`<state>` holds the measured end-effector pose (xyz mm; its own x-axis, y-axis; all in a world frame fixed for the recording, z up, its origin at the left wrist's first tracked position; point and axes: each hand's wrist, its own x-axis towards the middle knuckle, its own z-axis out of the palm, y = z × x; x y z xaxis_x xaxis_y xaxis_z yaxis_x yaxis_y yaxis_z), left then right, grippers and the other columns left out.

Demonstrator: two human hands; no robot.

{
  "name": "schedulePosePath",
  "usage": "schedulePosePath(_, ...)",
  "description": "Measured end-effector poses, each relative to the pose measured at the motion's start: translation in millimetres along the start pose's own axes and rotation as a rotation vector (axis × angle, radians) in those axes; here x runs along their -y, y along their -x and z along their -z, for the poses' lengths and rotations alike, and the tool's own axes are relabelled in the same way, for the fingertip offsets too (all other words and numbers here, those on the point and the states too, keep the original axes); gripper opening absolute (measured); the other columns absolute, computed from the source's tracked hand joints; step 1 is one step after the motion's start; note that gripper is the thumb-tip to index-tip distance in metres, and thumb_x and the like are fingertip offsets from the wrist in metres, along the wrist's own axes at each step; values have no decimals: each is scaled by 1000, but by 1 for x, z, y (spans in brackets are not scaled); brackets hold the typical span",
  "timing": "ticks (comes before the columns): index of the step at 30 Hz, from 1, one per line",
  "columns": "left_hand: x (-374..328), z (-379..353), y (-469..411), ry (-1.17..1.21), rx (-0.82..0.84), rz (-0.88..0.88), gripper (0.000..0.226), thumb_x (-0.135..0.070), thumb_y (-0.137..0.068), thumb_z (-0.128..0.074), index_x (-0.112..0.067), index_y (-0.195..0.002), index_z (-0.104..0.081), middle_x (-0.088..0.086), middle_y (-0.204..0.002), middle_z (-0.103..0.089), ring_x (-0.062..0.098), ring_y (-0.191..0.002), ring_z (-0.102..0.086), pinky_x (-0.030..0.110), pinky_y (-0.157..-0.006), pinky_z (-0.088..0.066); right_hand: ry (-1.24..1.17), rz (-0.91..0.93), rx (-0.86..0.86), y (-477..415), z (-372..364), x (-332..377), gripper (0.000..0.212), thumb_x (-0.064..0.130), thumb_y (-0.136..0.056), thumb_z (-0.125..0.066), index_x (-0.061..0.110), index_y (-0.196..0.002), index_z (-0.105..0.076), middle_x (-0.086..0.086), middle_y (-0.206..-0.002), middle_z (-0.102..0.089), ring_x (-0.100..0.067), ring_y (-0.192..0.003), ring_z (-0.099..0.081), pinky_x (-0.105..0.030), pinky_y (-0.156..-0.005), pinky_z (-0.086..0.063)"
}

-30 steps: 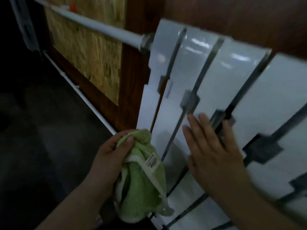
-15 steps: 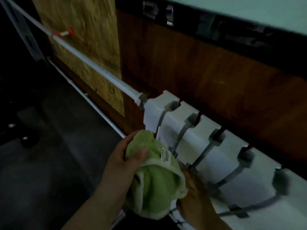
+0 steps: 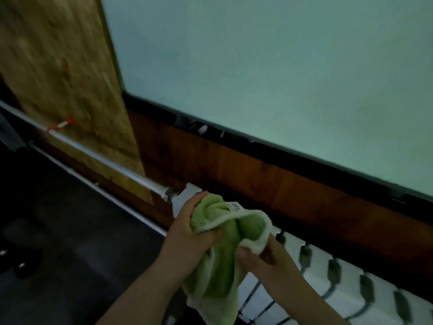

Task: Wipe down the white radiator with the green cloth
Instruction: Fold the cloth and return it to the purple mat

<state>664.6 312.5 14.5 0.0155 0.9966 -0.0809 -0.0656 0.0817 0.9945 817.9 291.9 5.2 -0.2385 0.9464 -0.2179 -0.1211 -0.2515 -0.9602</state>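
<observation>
A pale green wall [image 3: 281, 78] fills the upper right of the frame, edged below by a dark trim strip and brown wood panelling [image 3: 269, 184]. At the upper left leans an OSB board [image 3: 58, 66], its lower corner ending just left of the radiator. A white pipe [image 3: 105, 158] runs diagonally from the left edge to the radiator's end, above the dark floor [image 3: 58, 254], which lies open at lower left. At lower centre the left hand [image 3: 187, 233] grips the bunched green cloth [image 3: 218, 266], thumb pressed on its pale hem. The right hand [image 3: 267, 256] pinches the hem's other side. The white radiator [image 3: 304, 277] stretches behind them toward the lower right corner.
</observation>
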Motion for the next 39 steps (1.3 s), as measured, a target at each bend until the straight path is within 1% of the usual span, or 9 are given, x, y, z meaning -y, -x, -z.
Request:
schedulePosePath(3,-25,-19,-4,-146,54,-112,35,-16,-87,-59,-46,-101,-49,-16,-106,-54,-6,-91,-54,10,-76,-47,-7,161,-316,19,11,36,18,6,-86,-52,23,-89,-55,7,-77,-68,4,-63,-63,-11,-52,-49)
schedulePosePath(7,-41,-47,-8,-195,171,-166,27,-16,-91,-51,-40,-102,-45,-19,-96,-53,-6,-86,-52,8,-73,-47,137,264,-642,38,26,59,20,12,-85,-59,24,-88,-44,2,-83,-53,-7,-60,-56,-11,-47,-46)
schedulePosePath(12,-53,-74,-8,-421,242,-261,25,-19,-90,-54,-35,-95,-35,-19,-89,-45,-3,-78,-46,5,-59,-40,452,175,-743,61,51,67,16,12,-85,-61,23,-78,-51,5,-78,-53,-5,-68,-49,-17,-52,-41)
schedulePosePath(16,-61,-78,-12,-646,378,-340,23,-17,-88,-55,-34,-84,-41,-12,-94,-52,7,-87,-53,26,-75,-45,487,261,-839,107,79,90,21,8,-83,-61,26,-75,-56,8,-80,-57,-2,-75,-51,-18,-58,-39)
schedulePosePath(21,-75,-92,-13,-959,452,-506,16,-22,-92,-52,-22,-104,-63,-14,-114,-38,8,-111,-45,19,-84,-35,490,326,-991,158,100,102,20,5,-83,-59,22,-71,-59,4,-77,-57,-7,-73,-50,-22,-59,-38)
schedulePosePath(25,-82,-107,-11,-706,687,-150,11,-21,-86,-62,-22,-77,-67,-6,-76,-68,3,-67,-64,14,-59,-49,454,296,-1083,193,113,103,20,8,-83,-60,23,-70,-57,3,-77,-55,-9,-70,-48,-23,-57,-36)
schedulePosePath(29,-77,-144,3,-342,737,199,6,-11,-83,-62,-11,-78,-66,-1,-63,-71,9,-55,-66,16,-51,-52,399,152,-1095,216,126,100,12,20,-86,-57,21,-75,-55,-1,-78,-54,-13,-70,-49,-24,-54,-36)
schedulePosePath(36,-79,-240,74,-41,969,314,30,-35,-76,-55,-11,-75,-72,7,-75,-72,17,-69,-68,30,-68,-50,329,162,-902,240,126,88,8,27,-87,-55,25,-80,-58,4,-78,-58,-6,-70,-56,-11,-50,-43)
schedulePosePath(39,-82,-272,104,-78,1158,180,35,-42,-61,-62,-19,-86,-73,8,-92,-72,24,-88,-68,36,-81,-51,343,195,-745,264,134,89,16,27,-90,-50,26,-100,-62,10,-92,-63,3,-82,-60,-4,-62,-46)
